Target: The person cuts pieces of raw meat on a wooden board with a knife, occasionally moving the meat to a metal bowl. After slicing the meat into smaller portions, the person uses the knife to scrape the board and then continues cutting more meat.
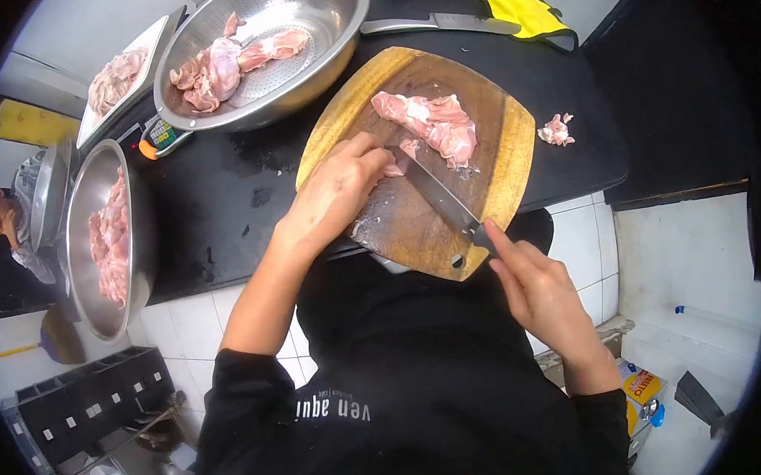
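My right hand (pixel 538 289) is closed around the handle of a kitchen knife (pixel 440 191), its blade slanting up and left across the wooden cutting board (pixel 500 145). With fingers bent, my left hand (pixel 340 181) presses on a small piece of raw meat (pixel 396 163) beside the blade's tip. That piece is partly hidden under the fingers. Just beyond the blade lies a larger piece of raw meat (pixel 435 124), pink with whitish fat. Small wet scraps cling to the board near it.
A steel colander (pixel 335 33) with raw meat stands at the back left, a steel bowl (pixel 144 241) of meat at the left edge. Farther back are a white tray (pixel 149 65), a second knife (pixel 447 23) and a yellow cloth (pixel 519 8). Trimmings (pixel 556 130) lie right of the board.
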`<state>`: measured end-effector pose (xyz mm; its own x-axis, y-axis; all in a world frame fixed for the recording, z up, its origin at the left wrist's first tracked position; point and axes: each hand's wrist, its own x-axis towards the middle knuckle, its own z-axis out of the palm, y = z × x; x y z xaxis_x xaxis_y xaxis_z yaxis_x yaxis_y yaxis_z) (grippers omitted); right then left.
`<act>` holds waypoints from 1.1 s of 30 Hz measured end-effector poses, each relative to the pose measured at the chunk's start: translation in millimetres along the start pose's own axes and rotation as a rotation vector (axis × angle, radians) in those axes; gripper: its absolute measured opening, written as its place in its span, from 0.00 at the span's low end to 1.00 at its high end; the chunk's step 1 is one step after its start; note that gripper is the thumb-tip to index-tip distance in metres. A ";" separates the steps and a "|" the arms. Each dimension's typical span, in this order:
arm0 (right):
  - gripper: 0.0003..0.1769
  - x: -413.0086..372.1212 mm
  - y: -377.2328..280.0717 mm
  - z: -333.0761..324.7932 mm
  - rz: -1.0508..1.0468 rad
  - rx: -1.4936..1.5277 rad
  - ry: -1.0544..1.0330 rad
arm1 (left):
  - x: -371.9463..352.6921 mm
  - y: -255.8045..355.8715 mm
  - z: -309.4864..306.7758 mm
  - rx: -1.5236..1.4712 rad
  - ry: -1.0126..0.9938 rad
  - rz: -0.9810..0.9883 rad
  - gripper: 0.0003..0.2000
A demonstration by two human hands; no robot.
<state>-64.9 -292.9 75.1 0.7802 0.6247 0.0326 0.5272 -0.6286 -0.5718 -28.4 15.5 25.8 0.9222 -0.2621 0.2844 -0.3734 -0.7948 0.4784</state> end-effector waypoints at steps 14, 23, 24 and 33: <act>0.42 32.7 4.8 21.5 -0.079 -0.217 -0.072 | -6.2 -10.8 -3.3 0.045 0.045 -0.070 0.05; 0.33 12.4 9.6 5.0 -0.018 -0.141 -0.050 | -3.6 -28.8 -22.0 -0.063 0.300 -0.207 0.06; 0.33 11.5 13.2 2.9 -0.026 -0.141 -0.048 | -2.9 -26.8 -23.0 -0.091 0.305 -0.248 0.07; 0.27 -1.8 38.2 -9.1 0.321 0.352 0.236 | 31.0 2.2 40.7 0.003 0.153 -0.057 0.14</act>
<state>-43.0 -322.2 60.6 0.9597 0.2794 -0.0293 0.1356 -0.5519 -0.8228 3.5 -16.6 1.9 0.9155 -0.1305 0.3806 -0.3209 -0.8075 0.4950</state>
